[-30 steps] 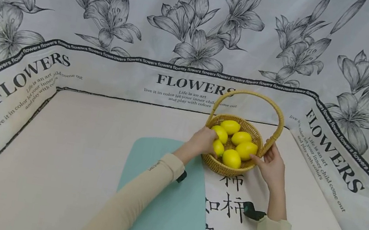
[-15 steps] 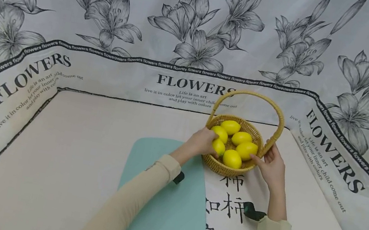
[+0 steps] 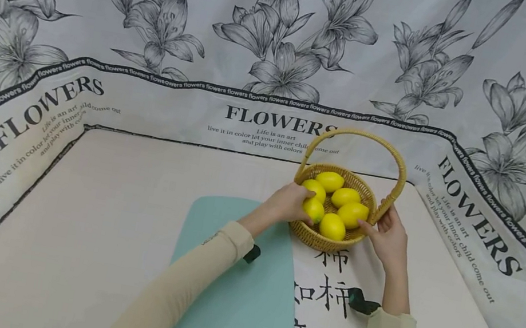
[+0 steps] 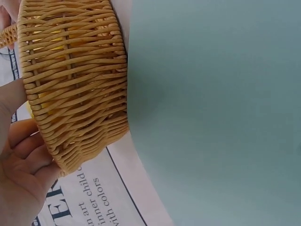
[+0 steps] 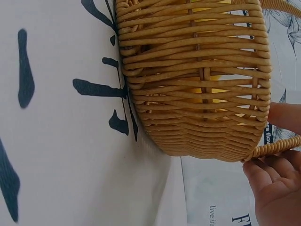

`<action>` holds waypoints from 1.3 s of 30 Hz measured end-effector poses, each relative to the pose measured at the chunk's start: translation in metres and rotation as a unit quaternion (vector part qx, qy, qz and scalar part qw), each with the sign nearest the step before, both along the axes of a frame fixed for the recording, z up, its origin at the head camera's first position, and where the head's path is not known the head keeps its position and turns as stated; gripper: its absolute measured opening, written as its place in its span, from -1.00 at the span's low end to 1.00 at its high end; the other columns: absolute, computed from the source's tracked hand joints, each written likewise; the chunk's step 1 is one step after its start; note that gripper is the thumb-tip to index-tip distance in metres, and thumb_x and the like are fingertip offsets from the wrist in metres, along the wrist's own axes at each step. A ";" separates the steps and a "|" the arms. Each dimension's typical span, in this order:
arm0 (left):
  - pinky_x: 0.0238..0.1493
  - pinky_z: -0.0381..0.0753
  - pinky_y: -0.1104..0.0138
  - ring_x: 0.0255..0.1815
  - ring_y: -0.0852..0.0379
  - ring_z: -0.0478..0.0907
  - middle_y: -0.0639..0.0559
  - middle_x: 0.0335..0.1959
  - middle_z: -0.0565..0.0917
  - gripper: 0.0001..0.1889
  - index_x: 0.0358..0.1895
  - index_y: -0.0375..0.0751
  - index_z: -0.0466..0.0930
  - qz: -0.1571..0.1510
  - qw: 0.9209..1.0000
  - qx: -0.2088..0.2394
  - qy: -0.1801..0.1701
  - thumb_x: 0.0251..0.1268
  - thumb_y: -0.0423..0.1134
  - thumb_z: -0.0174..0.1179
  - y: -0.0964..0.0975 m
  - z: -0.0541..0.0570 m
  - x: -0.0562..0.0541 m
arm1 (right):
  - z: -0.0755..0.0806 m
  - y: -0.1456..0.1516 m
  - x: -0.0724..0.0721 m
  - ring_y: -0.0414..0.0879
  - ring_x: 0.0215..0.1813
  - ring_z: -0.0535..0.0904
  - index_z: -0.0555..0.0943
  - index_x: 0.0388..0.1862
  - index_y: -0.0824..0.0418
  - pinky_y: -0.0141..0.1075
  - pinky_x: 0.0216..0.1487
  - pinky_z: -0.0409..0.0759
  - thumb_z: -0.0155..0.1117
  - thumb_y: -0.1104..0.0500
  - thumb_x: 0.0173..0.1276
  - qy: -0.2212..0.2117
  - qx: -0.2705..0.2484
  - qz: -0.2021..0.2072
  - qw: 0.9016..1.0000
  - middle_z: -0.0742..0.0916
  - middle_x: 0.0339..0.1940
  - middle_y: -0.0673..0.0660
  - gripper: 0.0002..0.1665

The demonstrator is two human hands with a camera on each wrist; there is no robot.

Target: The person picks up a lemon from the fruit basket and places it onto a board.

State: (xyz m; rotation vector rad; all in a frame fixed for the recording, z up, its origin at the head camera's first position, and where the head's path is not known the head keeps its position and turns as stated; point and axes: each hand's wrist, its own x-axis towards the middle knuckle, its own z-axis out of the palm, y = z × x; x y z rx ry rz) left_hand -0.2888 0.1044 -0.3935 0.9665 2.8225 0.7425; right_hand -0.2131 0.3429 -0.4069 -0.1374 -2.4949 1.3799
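A round woven wicker basket point(image 3: 315, 240) with a tall arched handle point(image 3: 367, 136) stands toward the back right of the table. Several yellow lemons point(image 3: 333, 227) lie inside it. My left hand point(image 3: 286, 203) grips the basket's left rim, its thumb beside the lemons on that side. On the opposite side, my right hand point(image 3: 392, 241) holds the rim by the foot of the handle. The left wrist view shows the thumb and fingers point(image 4: 30, 155) spread along the rim. In the right wrist view the fingers point(image 5: 268, 175) meet the rim below the handle's base.
A pale teal cutting board point(image 3: 235, 281) with a triangular hole lies left of the basket, its edge close to the basket's base. Black brush characters point(image 3: 335, 295) mark the white table cover point(image 3: 71, 248). A flower-printed cloth point(image 3: 283, 45) rises behind.
My left wrist and sleeve have shifted slightly left and down. Both hands keep their hold on the basket, which stays in place with its lemons.
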 end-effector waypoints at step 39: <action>0.27 0.40 0.37 0.22 0.05 0.49 -0.09 0.22 0.55 -0.20 0.30 -0.29 0.44 -0.069 0.995 0.048 0.045 -0.06 -0.07 0.53 -0.060 0.026 0.029 | -0.002 -0.001 -0.001 0.18 0.49 0.10 -0.11 0.58 0.19 -0.07 0.44 0.14 0.34 0.12 0.32 0.001 -0.004 -0.004 1.000 0.14 0.53 0.26 0.06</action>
